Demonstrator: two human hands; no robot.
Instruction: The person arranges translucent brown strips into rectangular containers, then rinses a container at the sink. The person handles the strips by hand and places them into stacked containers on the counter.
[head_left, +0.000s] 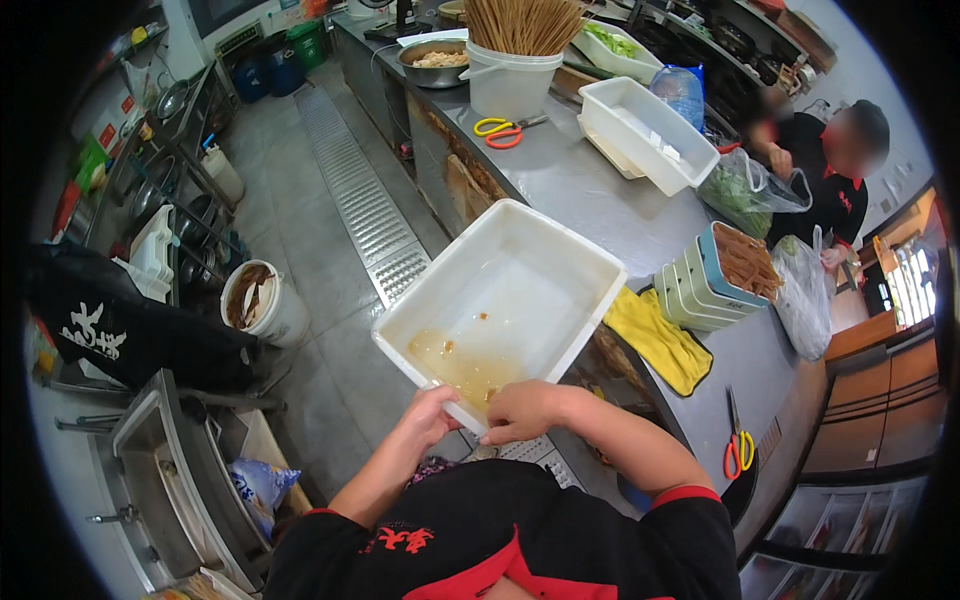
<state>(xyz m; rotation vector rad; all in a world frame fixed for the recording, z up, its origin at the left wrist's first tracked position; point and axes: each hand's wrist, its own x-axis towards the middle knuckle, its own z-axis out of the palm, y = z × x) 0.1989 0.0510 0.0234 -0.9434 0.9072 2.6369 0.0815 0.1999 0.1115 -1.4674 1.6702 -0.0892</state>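
Note:
A white rectangular plastic tub (517, 277) is held in front of me, tilted so that its near corner points at my body. Yellowish liquid (457, 367) with a few small brown bits pools toward that corner. My left hand (433, 414) grips the rim on the left of the near corner. Over the rim to the right of the corner lies my right hand (525, 410), its fingers curled into the tub beside the liquid and its thumb outside. The fingertips of the right hand are partly hidden.
A steel worktable (559, 169) on the right bears scissors (510, 132), a bucket of skewers (514, 82), stacked containers (697, 281) and a yellow cloth (660, 341). A co-worker (817, 165) handles plastic bags beyond it. A white bucket (264, 304) and a steel sink (169, 480) stand left.

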